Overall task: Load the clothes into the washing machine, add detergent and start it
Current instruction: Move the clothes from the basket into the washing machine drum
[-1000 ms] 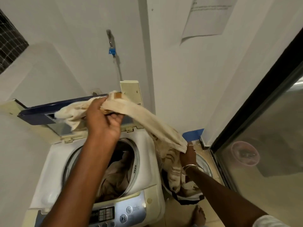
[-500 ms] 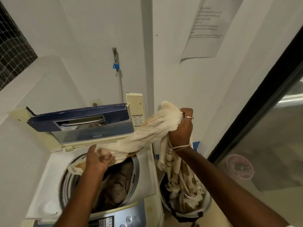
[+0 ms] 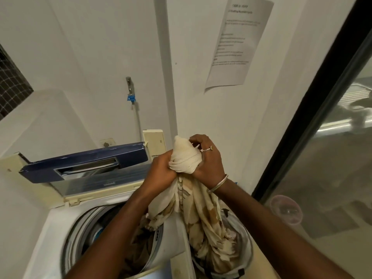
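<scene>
Hands meet on cloth

Left hand (image 3: 161, 172) came up from the drum (image 3: 94, 234) to meet the right hand (image 3: 209, 162). Washing machine (image 3: 50, 228) open, drum down-left of both, left hand nearer; basket (image 3: 248, 250) at right. Cream cloth (image 3: 186, 161) hangs vertical, tails in each — both hands clamped on its bunched top.

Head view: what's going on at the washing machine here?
A person grips a bunched cream patterned cloth with both the left hand and the right hand, above the open washing machine. The cloth's tail hangs into the laundry basket beside it. Other clothes lie inside the machine; the lid is up.
</scene>
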`<state>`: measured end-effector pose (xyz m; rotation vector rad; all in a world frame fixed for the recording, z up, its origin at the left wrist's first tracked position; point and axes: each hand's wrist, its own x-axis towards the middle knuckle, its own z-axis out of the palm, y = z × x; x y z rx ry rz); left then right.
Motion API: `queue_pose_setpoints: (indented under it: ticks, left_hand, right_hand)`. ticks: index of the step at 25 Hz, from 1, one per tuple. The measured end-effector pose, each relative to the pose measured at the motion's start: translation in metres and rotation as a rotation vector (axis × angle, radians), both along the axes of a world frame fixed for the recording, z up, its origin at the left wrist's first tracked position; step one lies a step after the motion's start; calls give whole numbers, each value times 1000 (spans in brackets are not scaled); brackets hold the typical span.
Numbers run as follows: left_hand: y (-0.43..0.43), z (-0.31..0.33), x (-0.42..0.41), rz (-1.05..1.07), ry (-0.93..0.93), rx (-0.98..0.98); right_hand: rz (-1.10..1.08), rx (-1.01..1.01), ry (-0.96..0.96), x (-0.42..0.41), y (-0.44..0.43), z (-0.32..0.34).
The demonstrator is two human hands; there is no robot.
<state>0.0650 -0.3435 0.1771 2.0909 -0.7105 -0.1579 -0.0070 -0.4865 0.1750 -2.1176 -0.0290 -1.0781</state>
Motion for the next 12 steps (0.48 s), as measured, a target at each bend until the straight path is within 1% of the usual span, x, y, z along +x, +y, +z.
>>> queue_pose_setpoints:
  ticks: [1,3,6,8,10,12]
  left_hand:
    - [-1,-2,-1,48,23,-88]
    - [-1,2,-5,130,50,-218]
    - [-3,23,-9,97,102,-317]
    - [-3,43,-13,96,105,-376]
    - [3,60,-14,146,137,-457]
    - [20,71,-8,226,206,-563]
  right_hand:
    - [-1,8,62,-7,-10,-10]
    - [-12,85,221,-24,-19,-49]
    - [-39,242,527,-50,-5,-128]
    - [-129,376,661,-52,2,-172]
    - [-238,478,756,-43,4,-193]
    - [-263,454,841,-31,1,-190]
